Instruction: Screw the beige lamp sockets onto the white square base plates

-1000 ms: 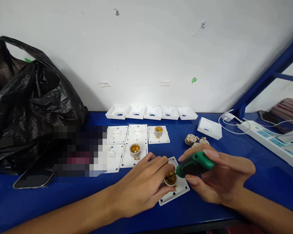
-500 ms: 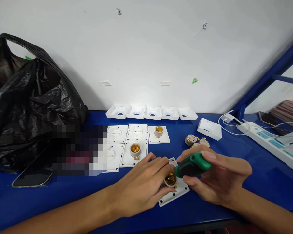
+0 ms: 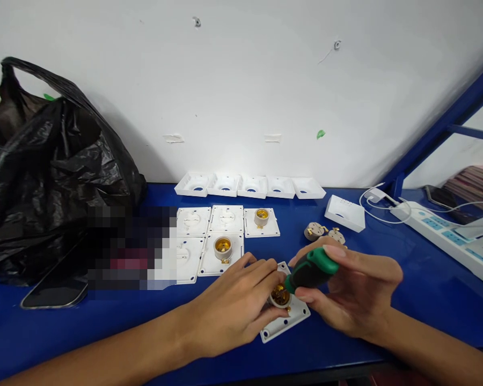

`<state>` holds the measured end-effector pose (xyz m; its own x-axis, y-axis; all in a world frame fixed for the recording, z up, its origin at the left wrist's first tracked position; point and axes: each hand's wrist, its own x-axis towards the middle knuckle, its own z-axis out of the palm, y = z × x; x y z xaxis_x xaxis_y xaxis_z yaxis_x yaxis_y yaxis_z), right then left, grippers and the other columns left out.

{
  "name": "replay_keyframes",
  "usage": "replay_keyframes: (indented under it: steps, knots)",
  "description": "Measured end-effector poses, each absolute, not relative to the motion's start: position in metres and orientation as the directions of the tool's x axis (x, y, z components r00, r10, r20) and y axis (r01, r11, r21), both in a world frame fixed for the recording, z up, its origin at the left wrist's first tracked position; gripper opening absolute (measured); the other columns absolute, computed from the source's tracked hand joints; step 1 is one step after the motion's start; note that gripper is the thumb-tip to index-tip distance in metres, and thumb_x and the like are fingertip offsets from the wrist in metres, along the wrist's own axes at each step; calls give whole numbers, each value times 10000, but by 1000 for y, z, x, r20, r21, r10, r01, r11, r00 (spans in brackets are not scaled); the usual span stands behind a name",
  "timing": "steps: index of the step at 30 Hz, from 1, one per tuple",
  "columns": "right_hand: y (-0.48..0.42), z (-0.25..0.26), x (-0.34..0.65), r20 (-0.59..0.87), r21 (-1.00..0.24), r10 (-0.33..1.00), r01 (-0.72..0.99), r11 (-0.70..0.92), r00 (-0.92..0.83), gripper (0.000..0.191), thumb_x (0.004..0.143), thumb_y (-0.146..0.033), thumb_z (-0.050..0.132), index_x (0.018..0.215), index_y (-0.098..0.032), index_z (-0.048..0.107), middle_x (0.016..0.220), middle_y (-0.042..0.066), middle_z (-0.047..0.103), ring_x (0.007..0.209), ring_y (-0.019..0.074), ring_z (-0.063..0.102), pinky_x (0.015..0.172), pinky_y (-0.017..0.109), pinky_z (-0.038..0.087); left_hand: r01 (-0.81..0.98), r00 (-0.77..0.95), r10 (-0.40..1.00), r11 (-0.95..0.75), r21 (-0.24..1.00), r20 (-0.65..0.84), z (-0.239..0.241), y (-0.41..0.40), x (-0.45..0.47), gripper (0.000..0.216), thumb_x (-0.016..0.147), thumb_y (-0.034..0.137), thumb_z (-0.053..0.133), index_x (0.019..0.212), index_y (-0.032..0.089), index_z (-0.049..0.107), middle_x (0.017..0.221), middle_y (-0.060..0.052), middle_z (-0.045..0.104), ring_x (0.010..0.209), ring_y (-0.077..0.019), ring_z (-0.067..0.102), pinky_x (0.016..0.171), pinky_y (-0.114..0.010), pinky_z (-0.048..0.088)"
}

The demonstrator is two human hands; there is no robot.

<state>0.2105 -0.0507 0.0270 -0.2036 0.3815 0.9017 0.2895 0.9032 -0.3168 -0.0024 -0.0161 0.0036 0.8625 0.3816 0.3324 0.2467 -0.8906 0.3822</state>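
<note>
My left hand (image 3: 247, 300) is closed around a round lamp socket (image 3: 280, 296) with a brass-coloured inside, which sits on a white square plate (image 3: 286, 325) near the table's front. Between the fingers and thumb of my right hand (image 3: 358, 289) is a green and black screwdriver (image 3: 313, 268). It slants down to the left, its tip inside the socket; the screw itself is too small to make out. Behind my left hand, one white plate bears a socket (image 3: 223, 247), and a smaller-looking socket (image 3: 261, 217) sits on another plate farther back.
Several white covers (image 3: 252, 187) line the wall, with another cover (image 3: 345, 213) to the right. Loose sockets (image 3: 314, 231) lie behind my right hand. A power strip (image 3: 446, 230) with white cables is at right. A black plastic bag (image 3: 60, 161) and phone (image 3: 54, 292) are at left.
My right hand and the screwdriver have shifted slightly left, and the screwdriver handle stands a little steeper. The left hand keeps its hold; the plate has barely moved.
</note>
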Motion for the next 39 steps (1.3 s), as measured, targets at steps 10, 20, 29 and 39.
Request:
replay_keyframes:
  steps: [10,20,29,39]
  knots:
    - [-53,26,210,885,-306,395,329,893,-248,821,867,-118,842,1577,-277,461,816,3,693,646,190,645,463,324,572,258,866,391,-883,392,311,3,-15,-2,197,1075,370,658,1166,202,610,1116,-63,694,954,-252,660,934,-436,514]
    - [-48,28,209,919,-263,318,239,935,-234,658,945,-189,754,1551,-189,498,935,63,721,788,232,729,569,376,647,240,866,382,-883,402,323,1,-14,-4,198,1092,345,606,1225,200,591,1135,-73,707,1036,-279,695,981,-475,532]
    - [-48,23,209,880,-366,410,208,907,-238,755,899,-77,773,1563,-280,475,980,54,719,805,214,707,537,320,611,257,870,398,-870,421,291,4,-14,-3,135,1078,337,647,1135,218,621,1130,-55,696,988,-250,678,920,-428,549]
    - [-50,28,212,869,-307,375,242,920,-323,743,948,-83,704,1615,-218,407,1048,101,755,921,236,754,670,393,689,218,872,368,-882,418,322,2,-14,-4,139,1103,347,600,1155,219,614,1152,-66,724,1059,-273,693,992,-474,532]
